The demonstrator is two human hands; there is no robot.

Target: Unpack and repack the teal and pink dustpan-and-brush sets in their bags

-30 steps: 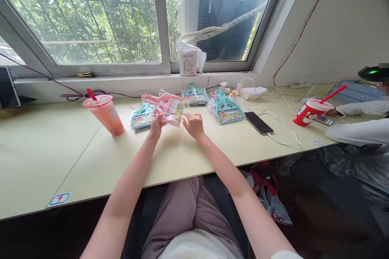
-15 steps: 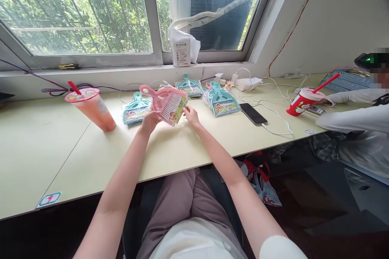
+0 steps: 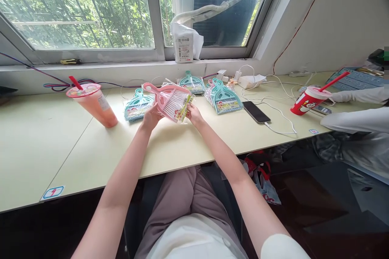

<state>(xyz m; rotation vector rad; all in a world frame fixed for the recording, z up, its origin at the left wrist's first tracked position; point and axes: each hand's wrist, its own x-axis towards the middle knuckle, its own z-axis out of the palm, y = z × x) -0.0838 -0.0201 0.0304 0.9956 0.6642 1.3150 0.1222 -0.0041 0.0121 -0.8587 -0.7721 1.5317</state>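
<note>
A pink mini dustpan and brush set in clear plastic wrapping is held above the table, its handle end toward the upper left. My left hand is closed around its lower left side. At the opposite edge, my right hand pinches the yellow-green label card, which looks bent away from the brush bristles. Behind it lie wrapped teal sets: a stack to the left, one at the back and a pile to the right.
An orange drink cup stands left and a red cup right. A phone charges on a white cable. A co-worker's sleeve rests at the far right. A tissue pack stands on the sill.
The label card, flat against the set before, is now bent at its right side under my right hand. The view has shifted slightly; my left hand keeps its hold.
</note>
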